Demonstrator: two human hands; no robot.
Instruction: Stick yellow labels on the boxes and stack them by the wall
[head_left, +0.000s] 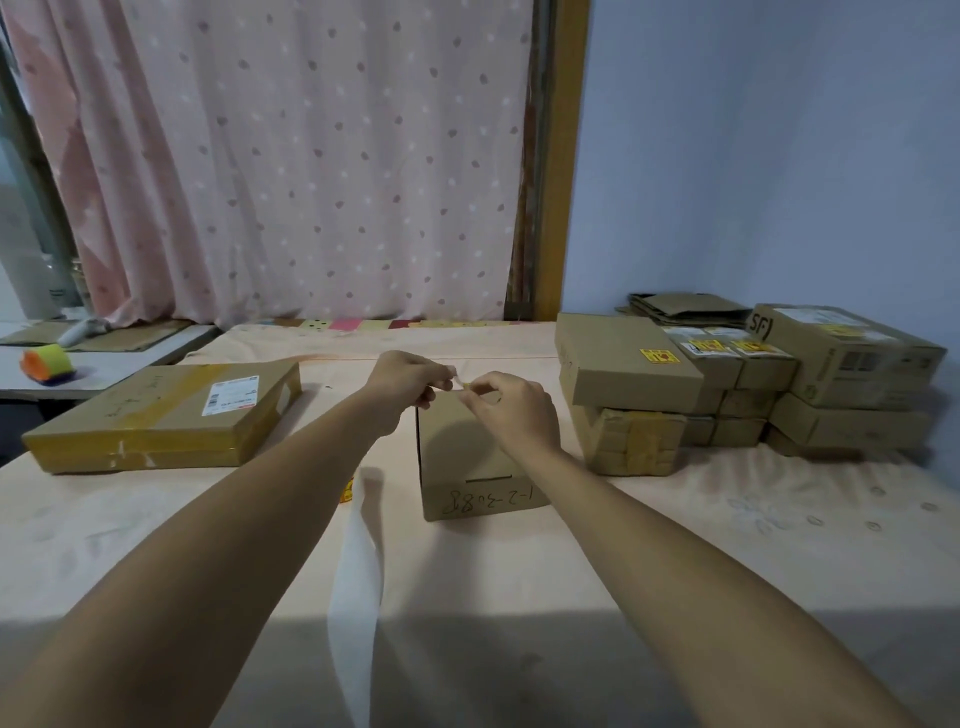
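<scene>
A small upright cardboard box (467, 467) with handwriting on its near face stands at the middle of the cloth-covered surface. Just above its top, my left hand (410, 382) and my right hand (506, 408) meet, both pinching a small yellow label (462, 385) on its white backing. A long white backing strip (358, 582) trails toward me under my left arm, with a bit of yellow label (347, 491) at its far end. By the blue wall at right sits a stack of boxes (727, 384), several bearing yellow labels (660, 356).
A flat, wide box (166, 415) with tape and a white shipping sticker lies at left. Further left, a side table (104, 364) carries an orange-and-yellow tape dispenser (48, 364). Flattened cardboard (685, 307) lies behind the stack. A pink dotted curtain (291, 156) hangs at the back.
</scene>
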